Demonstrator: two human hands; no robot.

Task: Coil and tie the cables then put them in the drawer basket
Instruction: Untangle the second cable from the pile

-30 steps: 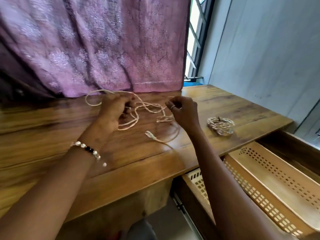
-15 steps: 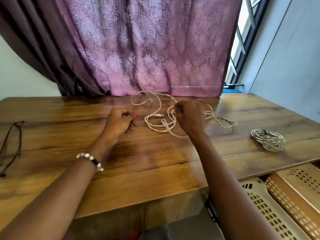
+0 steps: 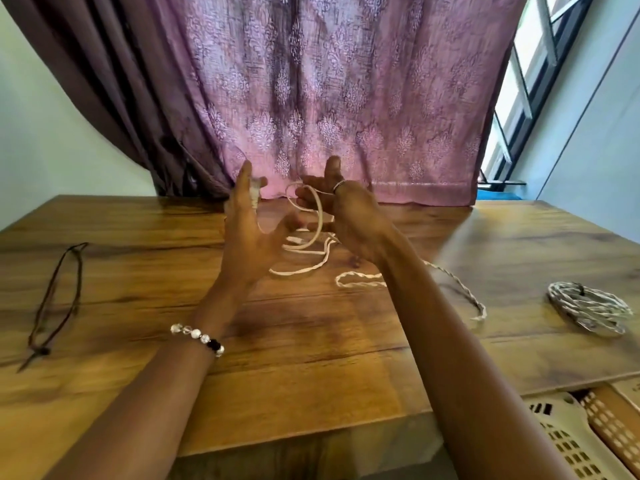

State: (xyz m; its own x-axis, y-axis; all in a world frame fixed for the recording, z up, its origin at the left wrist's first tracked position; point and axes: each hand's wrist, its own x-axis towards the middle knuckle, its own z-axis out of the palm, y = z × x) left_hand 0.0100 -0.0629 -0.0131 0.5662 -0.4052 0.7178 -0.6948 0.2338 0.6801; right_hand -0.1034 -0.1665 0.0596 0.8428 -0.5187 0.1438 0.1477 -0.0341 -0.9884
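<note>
A loose white cable [image 3: 304,270] lies tangled on the wooden table [image 3: 311,358], its braided part trailing right toward the table's middle. My left hand [image 3: 249,233] is raised above the table with fingers pointing up and thumb spread, and the cable's white plug end is pinched between its fingertips. My right hand [image 3: 349,216] is level with it and grips a loop of the same cable that hangs over its fingers. A coiled, tied white cable [image 3: 588,308] rests at the right. The perforated drawer basket [image 3: 568,441] shows below the table's front edge, bottom right.
A thin dark cord [image 3: 55,299] lies at the table's left side. A purple curtain [image 3: 329,98] hangs behind the table, with a window at the right. A second, tan basket [image 3: 613,417] sits beside the cream one.
Both hands have lifted off the table, taking the cable's end and a loop up with them. The view has shifted left, so less of the baskets shows.
</note>
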